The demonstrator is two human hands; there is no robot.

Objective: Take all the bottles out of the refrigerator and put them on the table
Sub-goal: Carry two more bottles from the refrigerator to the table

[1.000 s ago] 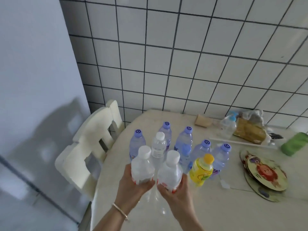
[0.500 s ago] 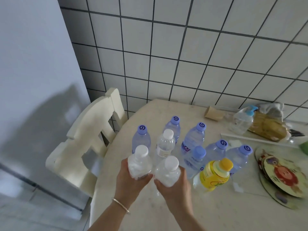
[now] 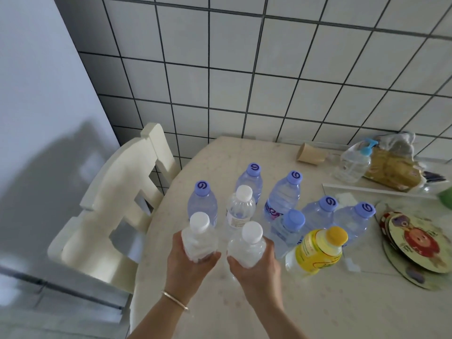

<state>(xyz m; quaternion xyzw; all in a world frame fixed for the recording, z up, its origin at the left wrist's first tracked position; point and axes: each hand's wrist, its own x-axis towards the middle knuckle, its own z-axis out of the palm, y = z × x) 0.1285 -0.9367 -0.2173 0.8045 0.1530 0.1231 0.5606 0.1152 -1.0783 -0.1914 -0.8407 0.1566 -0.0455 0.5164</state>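
My left hand (image 3: 187,264) grips a clear white-capped bottle (image 3: 199,237) from below. My right hand (image 3: 255,270) grips a second white-capped bottle (image 3: 247,244) beside it. Both bottles are upright just above the near part of the beige table (image 3: 305,309). Right behind them stands a third white-capped bottle (image 3: 241,209). Several blue-capped water bottles (image 3: 283,194) stand in a cluster further back and to the right. A yellow-labelled bottle with a yellow cap (image 3: 318,249) stands right of my right hand. The refrigerator is out of view.
A cream wooden chair (image 3: 117,206) is tucked at the table's left edge. At the back right lie a paper cup (image 3: 310,155) on its side, a pump bottle (image 3: 354,162) and a bagged item (image 3: 393,170). Round printed mats (image 3: 415,245) lie at the right. A tiled wall is behind.
Both hands with their bottles have come lower and closer to the table, next to the standing group. The camera has shifted, so the table sits further right in view.
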